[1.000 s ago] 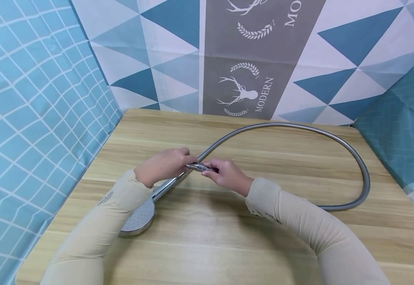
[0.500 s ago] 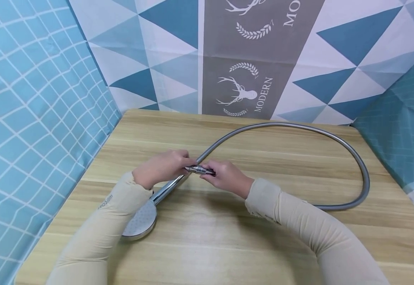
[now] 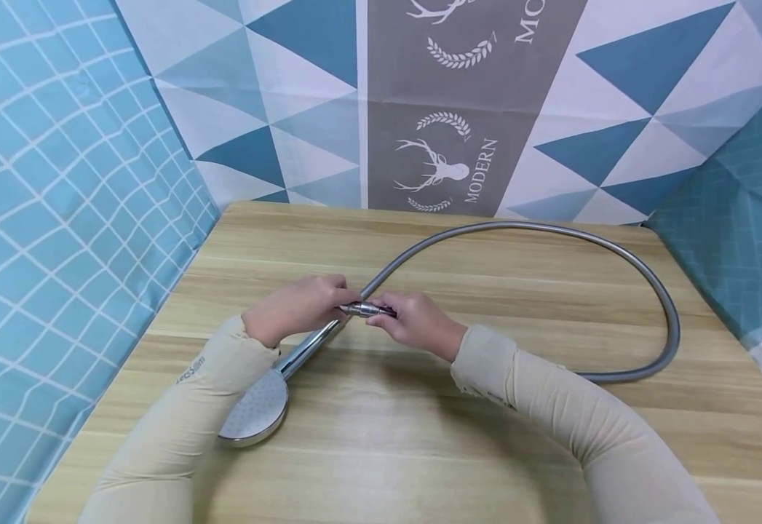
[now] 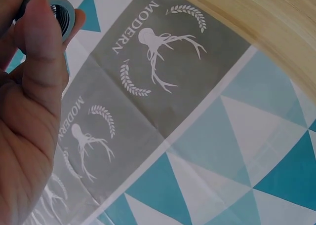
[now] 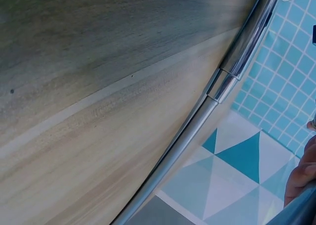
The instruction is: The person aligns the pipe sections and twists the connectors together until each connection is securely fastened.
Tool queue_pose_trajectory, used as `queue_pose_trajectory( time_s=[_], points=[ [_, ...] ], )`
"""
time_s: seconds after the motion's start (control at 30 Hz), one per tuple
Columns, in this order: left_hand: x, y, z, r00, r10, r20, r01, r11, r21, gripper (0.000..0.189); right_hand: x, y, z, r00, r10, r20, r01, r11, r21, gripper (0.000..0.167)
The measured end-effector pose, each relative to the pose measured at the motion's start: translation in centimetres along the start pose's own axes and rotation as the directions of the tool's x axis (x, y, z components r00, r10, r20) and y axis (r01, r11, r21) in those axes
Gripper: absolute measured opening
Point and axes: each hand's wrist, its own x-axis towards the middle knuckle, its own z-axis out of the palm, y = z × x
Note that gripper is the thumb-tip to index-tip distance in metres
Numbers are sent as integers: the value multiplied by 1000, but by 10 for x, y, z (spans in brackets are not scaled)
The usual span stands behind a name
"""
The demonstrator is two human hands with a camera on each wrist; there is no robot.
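Observation:
A chrome fitting [image 3: 367, 309] on the end of a shower hose spans the small gap between both hands above the table. My left hand [image 3: 302, 306] pinches its left end; in the left wrist view, a round mouth with inner thread [image 4: 63, 18] shows beside the thumb. On the other side, my right hand [image 3: 420, 324] grips the hose end, and in the right wrist view the hose runs below its fingers [image 5: 302, 173]. A chrome shower head [image 3: 256, 407] lies tilted by the left sleeve, its handle [image 5: 249, 35] joined to the hose's other end.
The grey metal hose [image 3: 669, 306] loops over the back and right of the wooden table [image 3: 381, 466], then passes behind the right sleeve. Printed sheets stand around it: blue grid [image 3: 46, 218] left, triangles and deer [image 3: 442, 171] behind, teal [image 3: 741, 211] right.
Both hands stay on the fitting in nearly the same place. The shower head and left sleeve have shifted slightly, and the head view has turned a little.

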Motion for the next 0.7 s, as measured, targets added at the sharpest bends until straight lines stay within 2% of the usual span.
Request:
queue_pose_trajectory(
  time_s=[0.17,0.43,0.7],
  points=[
    [1,0,-1,999,25,-29,-24,999,35,26,2,0,-1,999,33,12,-33,999,13,16],
    [2,-1,-3,1000,15,-28,-13,998,68,26,3,1,1,997,73,12,-74,997,28,17],
    [0,0,-2,998,30,-54,-25,996,89,23,3,2,1,996,86,22,-86,995,40,15]
  ],
)
